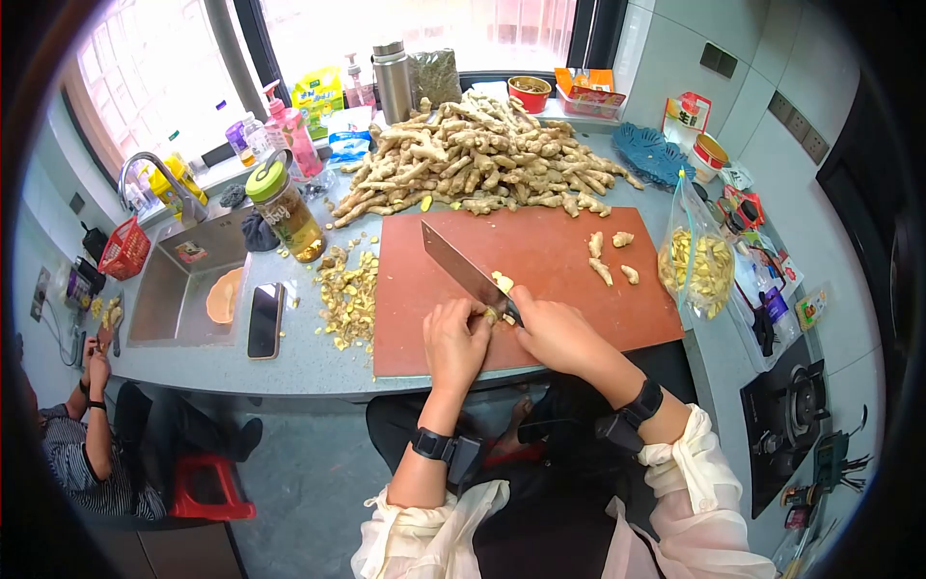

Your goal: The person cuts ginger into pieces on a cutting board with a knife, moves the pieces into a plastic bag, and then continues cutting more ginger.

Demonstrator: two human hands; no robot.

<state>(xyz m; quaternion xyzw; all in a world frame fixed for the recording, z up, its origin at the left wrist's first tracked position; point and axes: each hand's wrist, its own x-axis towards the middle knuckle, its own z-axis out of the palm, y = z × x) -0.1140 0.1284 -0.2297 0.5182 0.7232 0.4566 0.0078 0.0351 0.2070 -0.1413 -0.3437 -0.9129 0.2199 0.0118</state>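
Note:
My right hand (552, 333) is closed round the handle of a cleaver (465, 264), its blade slanting up and left over the reddish-brown cutting board (424, 333). Against the blade's lower end, my left hand (456, 338) pinches a small piece of ginger (492, 315), mostly hidden by the fingers. Small cut bits (503, 282) lie just beyond the blade. Several short ginger pieces (600, 270) rest at the board's right. A large pile of ginger roots (473, 154) is heaped behind the board, and sliced ginger (349, 299) lies along its left edge.
Left of the board are a phone (265, 320), a green-lidded jar (286, 212) and a sink (159, 299). A bag of slices (696, 265) stands at the right, near a blue dish (654, 154). At far left, another person's hands (96, 367) work at the counter.

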